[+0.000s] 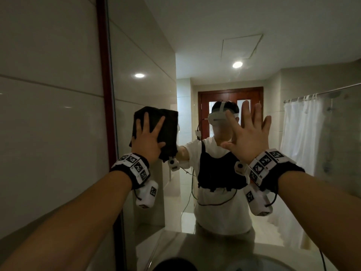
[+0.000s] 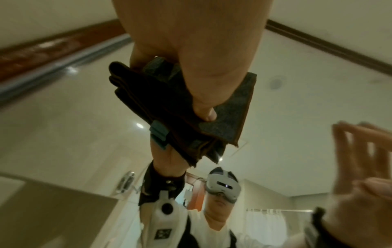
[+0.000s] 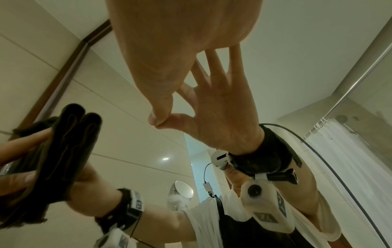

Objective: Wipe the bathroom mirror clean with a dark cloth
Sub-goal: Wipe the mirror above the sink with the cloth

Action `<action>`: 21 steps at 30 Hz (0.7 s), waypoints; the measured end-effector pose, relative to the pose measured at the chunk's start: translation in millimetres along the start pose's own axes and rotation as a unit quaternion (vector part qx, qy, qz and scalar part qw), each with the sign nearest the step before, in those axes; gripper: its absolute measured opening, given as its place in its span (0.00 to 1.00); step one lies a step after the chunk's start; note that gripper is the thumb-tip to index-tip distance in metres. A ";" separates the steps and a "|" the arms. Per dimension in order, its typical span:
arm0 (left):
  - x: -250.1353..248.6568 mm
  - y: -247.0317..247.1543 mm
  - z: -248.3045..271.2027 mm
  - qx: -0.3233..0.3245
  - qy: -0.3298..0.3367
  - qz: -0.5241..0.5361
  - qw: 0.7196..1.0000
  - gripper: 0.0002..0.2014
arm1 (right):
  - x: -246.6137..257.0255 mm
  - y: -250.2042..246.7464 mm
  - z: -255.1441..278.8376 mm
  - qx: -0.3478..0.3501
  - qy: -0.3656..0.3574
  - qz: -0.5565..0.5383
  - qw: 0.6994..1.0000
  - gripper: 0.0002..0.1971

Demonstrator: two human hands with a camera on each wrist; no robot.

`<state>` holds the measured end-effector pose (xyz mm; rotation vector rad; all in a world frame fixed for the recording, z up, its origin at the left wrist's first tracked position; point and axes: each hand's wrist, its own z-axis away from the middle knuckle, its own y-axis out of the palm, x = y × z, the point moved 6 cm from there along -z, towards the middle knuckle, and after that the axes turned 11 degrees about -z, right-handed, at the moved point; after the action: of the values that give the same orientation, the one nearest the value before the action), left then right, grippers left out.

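The bathroom mirror fills the wall ahead and reflects me. My left hand presses a folded dark cloth flat against the glass near the mirror's left edge, fingers spread and straight. In the left wrist view the thumb of my left hand lies on the cloth, whose folded layers show. My right hand is flat on the glass to the right, fingers spread, holding nothing. In the right wrist view the thumb tip of my right hand meets its own reflection; the cloth shows at the left.
A red-brown frame borders the mirror's left side, with a tiled wall beyond it. A white basin and counter lie below my arms. The glass reflects a shower curtain, a wooden door and ceiling lights.
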<state>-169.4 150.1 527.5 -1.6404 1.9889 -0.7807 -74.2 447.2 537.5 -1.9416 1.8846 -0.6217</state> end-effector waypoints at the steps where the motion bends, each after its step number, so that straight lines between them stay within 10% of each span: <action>1: 12.2 3.6 1.5 0.007 -0.011 0.006 1.000 0.46 | 0.2 -0.2 0.2 0.002 0.002 0.000 1.000 0.52; 21: 75.4 2.8 -17.0 0.049 -0.066 0.075 0.994 0.45 | 29.6 -24.7 -55.9 0.001 0.008 0.026 1.000 0.55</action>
<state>-197.4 78.9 539.4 -1.4313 1.9233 -0.6839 -83.7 421.2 599.5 -1.8843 1.9373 -0.6249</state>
